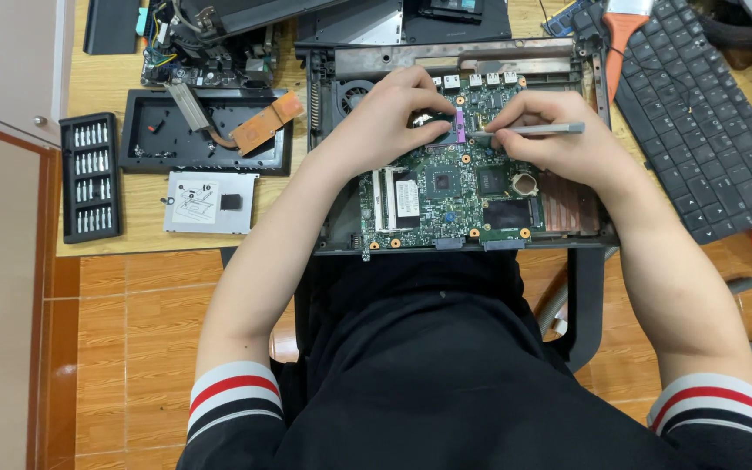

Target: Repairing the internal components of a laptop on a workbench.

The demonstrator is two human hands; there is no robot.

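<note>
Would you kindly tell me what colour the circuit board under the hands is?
The circuit board is green with orange-ringed screw holes, seen in the head view.

My left hand rests on the green motherboard in the opened laptop base. My right hand grips a grey screwdriver, tip on the board. Bit case lies left.
</note>
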